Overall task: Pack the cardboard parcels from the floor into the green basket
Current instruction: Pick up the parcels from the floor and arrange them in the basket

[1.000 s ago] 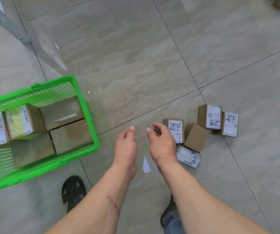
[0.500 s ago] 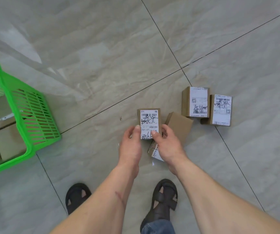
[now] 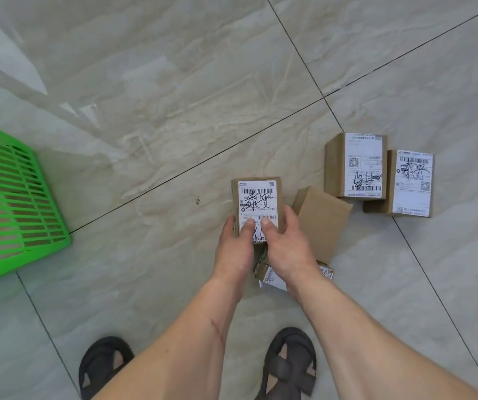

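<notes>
A small cardboard parcel with a white label and black scrawl is gripped by both hands, my left hand on its left side and my right hand on its right, thumbs on the label. A plain brown parcel lies just right of it. Under my right wrist another labelled parcel is partly hidden. Two labelled parcels stand side by side further right. The green basket is at the left edge, cardboard showing through its slatted wall.
Glossy grey floor tiles with dark grout lines surround everything. My two feet in dark sandals stand at the bottom, close below the parcels. Open floor lies between the basket and the parcels.
My hands went from empty above the floor to gripping the labelled parcel from both sides. The view shifted right, so the basket slid to the left edge.
</notes>
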